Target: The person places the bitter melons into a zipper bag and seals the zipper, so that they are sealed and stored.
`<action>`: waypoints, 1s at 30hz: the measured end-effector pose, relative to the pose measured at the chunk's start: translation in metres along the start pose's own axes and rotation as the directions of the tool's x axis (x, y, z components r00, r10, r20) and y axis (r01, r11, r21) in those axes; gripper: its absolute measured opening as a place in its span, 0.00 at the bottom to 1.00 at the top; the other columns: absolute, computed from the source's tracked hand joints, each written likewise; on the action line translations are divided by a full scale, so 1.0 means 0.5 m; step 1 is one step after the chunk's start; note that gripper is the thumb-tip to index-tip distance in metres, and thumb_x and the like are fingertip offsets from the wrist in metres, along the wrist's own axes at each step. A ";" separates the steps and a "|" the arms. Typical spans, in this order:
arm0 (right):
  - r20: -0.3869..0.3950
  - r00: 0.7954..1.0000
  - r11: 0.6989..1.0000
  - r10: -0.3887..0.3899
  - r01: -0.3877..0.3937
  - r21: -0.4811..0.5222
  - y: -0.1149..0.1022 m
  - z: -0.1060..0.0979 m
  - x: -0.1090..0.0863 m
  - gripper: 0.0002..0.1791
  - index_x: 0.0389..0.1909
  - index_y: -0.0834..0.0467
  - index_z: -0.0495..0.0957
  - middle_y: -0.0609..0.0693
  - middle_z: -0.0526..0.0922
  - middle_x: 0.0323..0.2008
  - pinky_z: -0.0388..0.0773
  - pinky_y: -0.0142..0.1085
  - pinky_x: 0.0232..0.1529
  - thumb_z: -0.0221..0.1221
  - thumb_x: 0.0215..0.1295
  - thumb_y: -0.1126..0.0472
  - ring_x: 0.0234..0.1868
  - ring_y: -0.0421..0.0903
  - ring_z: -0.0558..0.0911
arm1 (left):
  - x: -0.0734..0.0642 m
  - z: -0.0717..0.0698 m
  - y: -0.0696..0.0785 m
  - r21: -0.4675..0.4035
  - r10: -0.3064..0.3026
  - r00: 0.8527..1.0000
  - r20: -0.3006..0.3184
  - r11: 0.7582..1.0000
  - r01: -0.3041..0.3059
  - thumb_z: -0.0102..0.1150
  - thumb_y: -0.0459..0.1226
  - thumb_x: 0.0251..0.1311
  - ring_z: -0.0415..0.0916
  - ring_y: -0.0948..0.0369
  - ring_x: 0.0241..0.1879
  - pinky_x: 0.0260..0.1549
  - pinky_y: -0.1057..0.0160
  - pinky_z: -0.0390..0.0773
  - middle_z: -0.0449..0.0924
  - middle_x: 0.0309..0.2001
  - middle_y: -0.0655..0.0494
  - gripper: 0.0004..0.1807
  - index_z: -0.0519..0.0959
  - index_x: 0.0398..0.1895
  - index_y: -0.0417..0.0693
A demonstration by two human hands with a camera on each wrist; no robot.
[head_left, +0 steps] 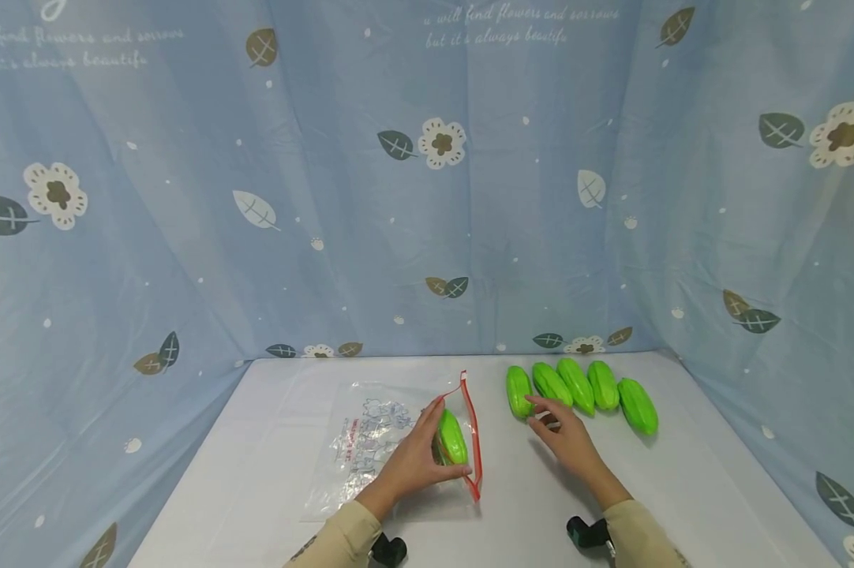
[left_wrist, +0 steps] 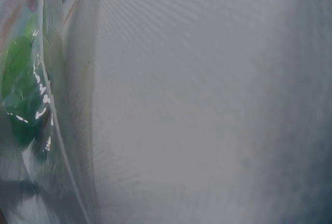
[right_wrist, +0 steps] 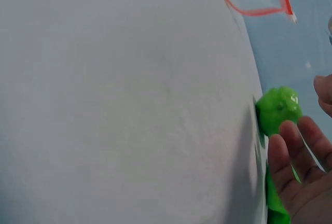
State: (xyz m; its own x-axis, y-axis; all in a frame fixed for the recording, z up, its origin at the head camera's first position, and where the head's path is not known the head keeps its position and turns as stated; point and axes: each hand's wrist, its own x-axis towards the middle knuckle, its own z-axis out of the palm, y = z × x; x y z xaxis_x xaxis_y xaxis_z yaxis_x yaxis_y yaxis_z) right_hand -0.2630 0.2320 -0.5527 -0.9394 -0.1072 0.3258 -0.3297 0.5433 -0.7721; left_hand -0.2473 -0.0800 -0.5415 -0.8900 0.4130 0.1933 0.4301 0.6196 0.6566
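Note:
A clear zip bag [head_left: 377, 442] with a red closure lies on the table, its mouth facing right. My left hand [head_left: 416, 454] holds the bag at the mouth, thumb and fingers spread along its rim. Just inside the opening sits a bright green toy cucumber [head_left: 452, 438], seen through plastic in the left wrist view [left_wrist: 21, 79]. My right hand [head_left: 565, 438] reaches toward the leftmost of several more cucumbers, with its fingertips close to the lower end of that cucumber [head_left: 518, 392]. In the right wrist view its loosely bent fingers [right_wrist: 293, 146] grasp nothing.
Beside the leftmost cucumber, the other cucumbers [head_left: 576, 385] form a row toward the table's back right. The white table [head_left: 256, 442] ends against a blue printed curtain [head_left: 370, 237]. Black devices [head_left: 586, 532] show at both wrists.

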 end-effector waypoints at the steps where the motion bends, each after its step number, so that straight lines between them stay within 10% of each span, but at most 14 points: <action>1: -0.008 1.000 1.000 0.000 0.000 -0.009 0.003 -0.002 0.002 0.23 0.65 0.57 0.78 0.56 0.81 0.47 0.82 0.35 0.45 0.64 0.70 0.64 0.45 0.48 0.81 | 0.000 0.000 0.000 0.000 0.000 1.000 0.002 1.000 0.000 0.71 0.69 0.46 0.61 0.48 0.74 0.63 0.42 0.72 0.45 0.82 0.54 0.68 0.46 0.84 0.54; 15: 0.008 0.994 0.992 0.108 -0.107 -0.069 0.015 -0.001 0.033 0.29 0.72 0.56 0.71 0.62 0.74 0.68 0.78 0.56 0.58 0.62 0.73 0.55 0.59 0.61 0.80 | 0.001 0.002 0.000 -0.007 -0.006 1.000 0.004 1.000 0.006 0.72 0.68 0.45 0.63 0.47 0.72 0.61 0.42 0.74 0.46 0.82 0.51 0.68 0.46 0.84 0.55; 30: 0.026 0.982 0.971 0.188 -0.182 -0.154 -0.005 0.008 0.074 0.33 0.75 0.55 0.66 0.64 0.73 0.68 0.79 0.53 0.53 0.60 0.74 0.50 0.54 0.57 0.81 | 0.003 0.002 -0.003 0.029 -0.001 1.000 0.008 1.000 0.001 0.71 0.69 0.45 0.60 0.48 0.74 0.63 0.43 0.72 0.46 0.82 0.51 0.68 0.45 0.84 0.54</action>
State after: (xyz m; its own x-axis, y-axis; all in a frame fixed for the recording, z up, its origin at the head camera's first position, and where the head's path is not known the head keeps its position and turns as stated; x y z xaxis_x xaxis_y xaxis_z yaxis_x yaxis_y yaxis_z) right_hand -0.2974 0.2232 -0.5410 -0.9867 -0.0247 0.1606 -0.1349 0.6751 -0.7253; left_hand -0.2489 -0.0795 -0.5430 -0.8893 0.4175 0.1868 0.4335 0.6388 0.6357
